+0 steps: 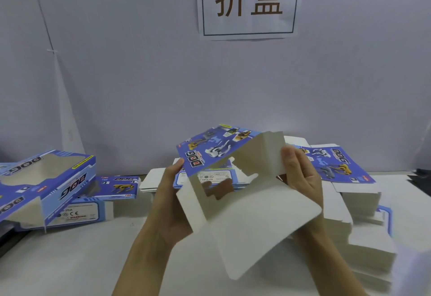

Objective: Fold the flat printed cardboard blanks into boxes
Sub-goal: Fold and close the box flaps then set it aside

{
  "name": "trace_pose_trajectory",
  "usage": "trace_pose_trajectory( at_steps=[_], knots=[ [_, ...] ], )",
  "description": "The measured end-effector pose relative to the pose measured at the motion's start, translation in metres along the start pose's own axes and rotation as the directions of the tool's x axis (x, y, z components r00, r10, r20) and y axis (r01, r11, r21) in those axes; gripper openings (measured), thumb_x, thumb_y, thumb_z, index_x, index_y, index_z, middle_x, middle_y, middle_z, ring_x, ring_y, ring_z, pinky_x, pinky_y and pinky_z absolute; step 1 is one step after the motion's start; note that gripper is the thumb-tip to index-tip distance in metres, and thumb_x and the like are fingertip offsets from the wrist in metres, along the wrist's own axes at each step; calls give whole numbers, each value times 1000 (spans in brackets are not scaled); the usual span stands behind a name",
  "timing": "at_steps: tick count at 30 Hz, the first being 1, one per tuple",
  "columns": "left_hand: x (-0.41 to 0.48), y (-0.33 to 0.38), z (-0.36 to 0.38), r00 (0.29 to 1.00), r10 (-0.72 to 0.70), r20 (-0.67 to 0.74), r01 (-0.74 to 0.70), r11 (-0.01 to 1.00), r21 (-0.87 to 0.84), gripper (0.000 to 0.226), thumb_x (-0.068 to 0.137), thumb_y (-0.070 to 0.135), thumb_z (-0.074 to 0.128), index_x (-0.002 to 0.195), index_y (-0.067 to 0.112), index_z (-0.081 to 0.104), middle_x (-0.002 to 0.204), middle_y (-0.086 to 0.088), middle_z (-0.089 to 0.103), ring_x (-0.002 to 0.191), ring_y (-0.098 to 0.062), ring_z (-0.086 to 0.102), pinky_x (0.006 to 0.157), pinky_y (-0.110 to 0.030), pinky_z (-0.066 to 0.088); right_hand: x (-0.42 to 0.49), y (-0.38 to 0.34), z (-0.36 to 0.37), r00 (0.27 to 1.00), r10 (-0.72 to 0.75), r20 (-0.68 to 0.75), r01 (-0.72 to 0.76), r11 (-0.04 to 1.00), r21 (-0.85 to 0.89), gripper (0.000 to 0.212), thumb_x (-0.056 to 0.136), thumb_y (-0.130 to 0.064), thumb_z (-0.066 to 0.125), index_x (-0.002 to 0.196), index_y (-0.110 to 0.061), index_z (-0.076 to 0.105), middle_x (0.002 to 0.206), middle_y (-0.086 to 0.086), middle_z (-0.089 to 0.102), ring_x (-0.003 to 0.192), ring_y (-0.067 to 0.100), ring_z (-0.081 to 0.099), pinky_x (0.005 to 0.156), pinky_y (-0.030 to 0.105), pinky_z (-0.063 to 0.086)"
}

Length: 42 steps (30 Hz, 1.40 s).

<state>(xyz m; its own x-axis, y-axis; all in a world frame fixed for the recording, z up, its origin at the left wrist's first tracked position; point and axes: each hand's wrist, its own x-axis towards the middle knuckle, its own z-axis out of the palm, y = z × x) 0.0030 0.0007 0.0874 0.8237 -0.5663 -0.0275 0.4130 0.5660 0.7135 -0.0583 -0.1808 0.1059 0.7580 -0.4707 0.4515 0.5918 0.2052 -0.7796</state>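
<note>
I hold one cardboard blank (254, 204) up above the table, partly opened, its white inside toward me and its blue printed "DOG" panel (210, 148) tilted away at the top. My left hand (168, 193) grips its left edge, thumb on the blue panel, fingers showing through the window cut-out. On the right side my right hand (300, 172) grips the upright white panel, thumb at its edge. A long white flap hangs down toward me.
Folded blue boxes (46, 183) lie at the left of the white table (81, 260). A stack of flat blanks (349, 193) sits at the right, another pile (158, 179) behind my hands. A white backdrop with a paper sign (248, 4) stands behind.
</note>
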Motion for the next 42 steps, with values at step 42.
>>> trace_pose_trajectory(
  at_steps=[42],
  knots=[
    [1, -44, 39, 768, 633, -99, -637, 771, -15, 84, 60, 37, 68, 134, 7, 41, 100, -10, 62, 83, -16, 67, 64, -31, 57, 2, 1, 3, 916, 370, 152, -392, 754, 527, 48, 83, -37, 55, 127, -19, 59, 125, 8, 66, 115, 25, 63, 77, 38, 59]
  ],
)
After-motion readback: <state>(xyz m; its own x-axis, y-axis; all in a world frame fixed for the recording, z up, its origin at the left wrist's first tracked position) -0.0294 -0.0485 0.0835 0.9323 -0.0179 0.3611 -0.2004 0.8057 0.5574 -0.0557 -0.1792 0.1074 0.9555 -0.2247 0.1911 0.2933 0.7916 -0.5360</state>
